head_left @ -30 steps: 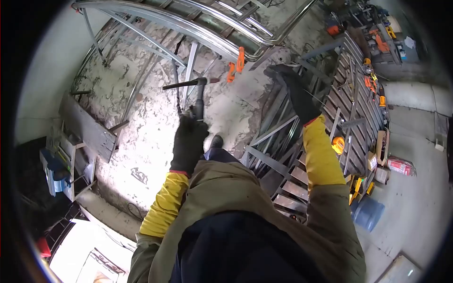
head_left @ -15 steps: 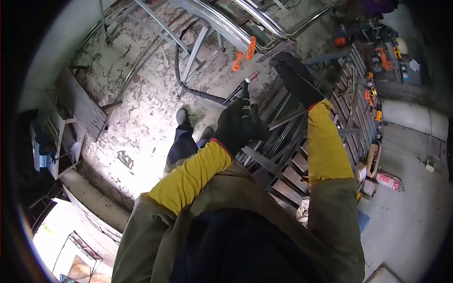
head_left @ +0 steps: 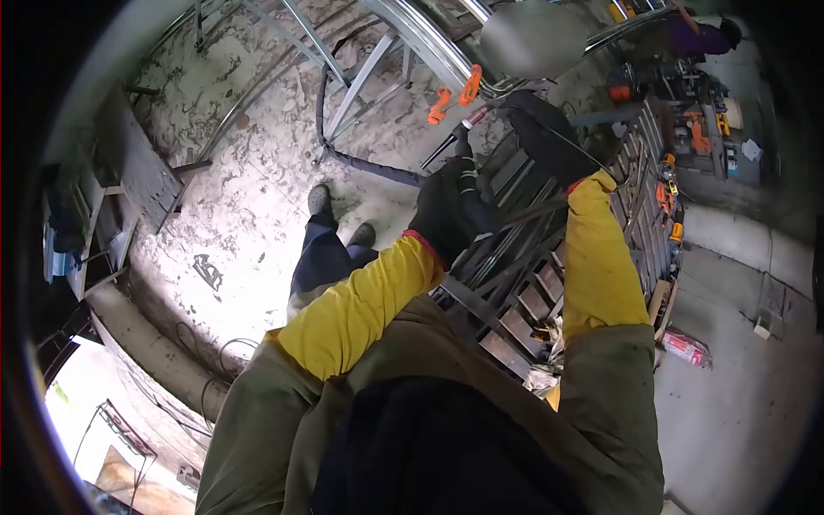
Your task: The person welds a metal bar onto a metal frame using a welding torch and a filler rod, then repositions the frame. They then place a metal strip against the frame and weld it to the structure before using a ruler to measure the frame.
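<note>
Welding torch (head_left: 463,142) sat in left hand (head_left: 448,202), nozzle (head_left: 475,117) toward right hand (head_left: 545,133). Cable (head_left: 378,167) ran left from left hand, then forward. Tubular railing (head_left: 429,43) stood ahead; two clamps (head_left: 470,86) sat at its near edge. Metal bars (head_left: 506,225) lay right of left hand; board (head_left: 144,163) stood far left.

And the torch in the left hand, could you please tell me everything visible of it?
The torch has a dark neck and a reddish, metal-looking nozzle, with a thin dark bar angled off beside it. The gloved left hand grips it, hiding its lower part. The nozzle points toward the right hand; whether they touch is unclear.
</note>
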`<state>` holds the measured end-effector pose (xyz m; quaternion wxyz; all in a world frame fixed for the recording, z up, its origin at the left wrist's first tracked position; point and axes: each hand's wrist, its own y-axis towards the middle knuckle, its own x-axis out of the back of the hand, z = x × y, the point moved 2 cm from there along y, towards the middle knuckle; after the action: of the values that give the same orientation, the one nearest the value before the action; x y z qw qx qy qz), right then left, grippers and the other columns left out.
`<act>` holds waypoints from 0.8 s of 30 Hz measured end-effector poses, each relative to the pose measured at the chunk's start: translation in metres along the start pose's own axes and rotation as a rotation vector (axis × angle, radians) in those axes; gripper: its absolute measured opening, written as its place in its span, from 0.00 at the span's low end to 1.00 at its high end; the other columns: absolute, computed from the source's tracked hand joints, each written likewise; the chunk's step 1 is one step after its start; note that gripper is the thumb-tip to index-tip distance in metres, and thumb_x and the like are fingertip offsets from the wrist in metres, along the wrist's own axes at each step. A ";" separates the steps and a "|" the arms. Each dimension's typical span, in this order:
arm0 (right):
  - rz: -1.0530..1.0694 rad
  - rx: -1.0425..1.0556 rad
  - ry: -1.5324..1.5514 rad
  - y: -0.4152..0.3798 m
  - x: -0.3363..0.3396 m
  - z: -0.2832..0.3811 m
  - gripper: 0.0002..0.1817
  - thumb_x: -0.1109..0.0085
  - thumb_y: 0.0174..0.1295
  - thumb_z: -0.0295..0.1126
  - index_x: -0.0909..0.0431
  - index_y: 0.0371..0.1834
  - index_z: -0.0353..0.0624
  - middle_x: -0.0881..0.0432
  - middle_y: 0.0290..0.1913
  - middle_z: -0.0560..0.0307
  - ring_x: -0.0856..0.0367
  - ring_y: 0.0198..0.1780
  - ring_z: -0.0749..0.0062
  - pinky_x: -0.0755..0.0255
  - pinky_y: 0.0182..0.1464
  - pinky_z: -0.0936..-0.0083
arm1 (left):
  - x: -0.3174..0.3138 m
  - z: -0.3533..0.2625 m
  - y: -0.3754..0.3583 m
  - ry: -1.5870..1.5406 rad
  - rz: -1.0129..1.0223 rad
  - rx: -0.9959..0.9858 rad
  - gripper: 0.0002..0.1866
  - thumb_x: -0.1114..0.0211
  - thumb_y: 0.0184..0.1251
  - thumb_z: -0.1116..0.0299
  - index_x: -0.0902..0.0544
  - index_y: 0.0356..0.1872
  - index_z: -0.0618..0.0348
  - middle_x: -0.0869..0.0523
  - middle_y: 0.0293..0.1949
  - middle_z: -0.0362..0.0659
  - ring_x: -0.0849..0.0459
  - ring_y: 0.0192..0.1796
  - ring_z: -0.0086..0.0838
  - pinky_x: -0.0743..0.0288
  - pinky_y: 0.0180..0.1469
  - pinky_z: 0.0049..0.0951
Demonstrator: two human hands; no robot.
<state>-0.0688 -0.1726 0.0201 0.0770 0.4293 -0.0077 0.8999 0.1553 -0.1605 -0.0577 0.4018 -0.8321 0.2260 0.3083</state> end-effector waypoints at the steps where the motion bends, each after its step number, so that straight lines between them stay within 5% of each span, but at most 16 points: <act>1: 0.014 -0.020 0.000 0.001 0.001 0.000 0.14 0.39 0.78 0.31 0.15 0.62 0.41 0.12 0.46 0.60 0.19 0.37 0.80 0.23 0.41 0.74 | -0.002 -0.006 -0.004 0.745 0.037 -0.463 0.16 0.28 0.71 0.66 0.18 0.54 0.60 0.09 0.34 0.41 0.09 0.34 0.32 0.17 0.40 0.37; 2: 0.027 -0.042 0.001 0.001 0.001 -0.001 0.14 0.39 0.78 0.31 0.15 0.62 0.41 0.12 0.46 0.60 0.19 0.35 0.81 0.23 0.40 0.75 | 0.002 0.003 0.004 0.743 0.037 -0.461 0.16 0.28 0.71 0.66 0.18 0.54 0.60 0.09 0.34 0.41 0.09 0.34 0.32 0.17 0.40 0.37; 4: 0.020 -0.041 0.025 0.001 0.001 -0.001 0.14 0.39 0.78 0.31 0.15 0.62 0.41 0.12 0.45 0.60 0.19 0.35 0.81 0.23 0.39 0.75 | 0.009 0.027 0.028 0.065 0.269 -0.311 0.07 0.43 0.87 0.59 0.22 0.53 0.49 0.14 0.41 0.42 0.13 0.35 0.30 0.16 0.36 0.34; 5: 0.011 -0.035 0.050 0.001 0.002 -0.001 0.14 0.39 0.78 0.31 0.15 0.62 0.41 0.12 0.44 0.60 0.19 0.34 0.81 0.23 0.39 0.75 | 0.001 0.015 0.024 0.063 0.270 -0.309 0.07 0.43 0.87 0.59 0.22 0.53 0.49 0.14 0.41 0.42 0.13 0.35 0.30 0.16 0.36 0.34; 7: 0.019 -0.070 0.048 0.001 0.002 -0.002 0.14 0.39 0.78 0.31 0.15 0.62 0.41 0.11 0.45 0.60 0.18 0.35 0.80 0.23 0.40 0.75 | -0.020 -0.012 0.009 -0.650 -0.005 0.443 0.08 0.43 0.87 0.59 0.22 0.55 0.47 0.14 0.40 0.41 0.13 0.34 0.31 0.16 0.35 0.35; 9: 0.029 -0.101 0.047 0.002 0.002 -0.006 0.14 0.39 0.78 0.31 0.15 0.63 0.40 0.10 0.46 0.60 0.17 0.37 0.80 0.22 0.41 0.75 | -0.017 -0.002 0.016 -0.719 0.026 0.434 0.08 0.44 0.88 0.58 0.22 0.55 0.46 0.14 0.40 0.41 0.14 0.34 0.31 0.17 0.34 0.35; 11: -0.031 0.179 -0.081 0.005 0.002 -0.003 0.14 0.40 0.79 0.31 0.15 0.62 0.40 0.09 0.49 0.58 0.15 0.41 0.77 0.20 0.45 0.74 | -0.015 0.002 0.019 -0.788 0.057 0.424 0.08 0.44 0.88 0.58 0.22 0.55 0.45 0.14 0.40 0.40 0.14 0.34 0.31 0.18 0.34 0.36; 14: 0.019 0.006 -0.083 0.003 0.005 -0.002 0.14 0.40 0.80 0.31 0.14 0.62 0.39 0.08 0.52 0.57 0.13 0.44 0.74 0.19 0.49 0.72 | -0.018 -0.005 0.014 -0.729 0.064 0.457 0.07 0.44 0.88 0.57 0.23 0.54 0.44 0.13 0.40 0.40 0.14 0.33 0.32 0.19 0.32 0.36; 18: 0.040 -0.038 -0.024 0.002 0.005 0.001 0.14 0.39 0.79 0.30 0.14 0.62 0.40 0.08 0.52 0.57 0.14 0.44 0.76 0.20 0.49 0.72 | -0.023 -0.012 0.004 -0.726 -0.008 0.456 0.09 0.45 0.88 0.55 0.26 0.54 0.45 0.13 0.40 0.41 0.15 0.31 0.34 0.20 0.31 0.38; 21: 0.027 0.120 -0.070 0.005 0.005 0.005 0.14 0.38 0.78 0.29 0.14 0.63 0.40 0.08 0.51 0.59 0.15 0.43 0.79 0.20 0.47 0.75 | -0.024 -0.010 0.006 -0.762 -0.010 0.479 0.10 0.46 0.88 0.54 0.27 0.54 0.46 0.13 0.40 0.42 0.14 0.30 0.35 0.19 0.30 0.40; 24: 0.048 -0.034 -0.059 0.003 0.004 0.000 0.14 0.38 0.78 0.28 0.14 0.62 0.40 0.08 0.49 0.61 0.16 0.42 0.82 0.21 0.45 0.77 | -0.022 -0.007 0.010 -0.751 -0.014 0.473 0.11 0.47 0.88 0.54 0.27 0.54 0.47 0.14 0.39 0.43 0.14 0.31 0.36 0.18 0.31 0.42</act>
<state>-0.0716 -0.1754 0.0235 0.0624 0.4538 -0.0353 0.8882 0.1364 -0.1693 -0.0441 0.6375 -0.5491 0.1233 0.5262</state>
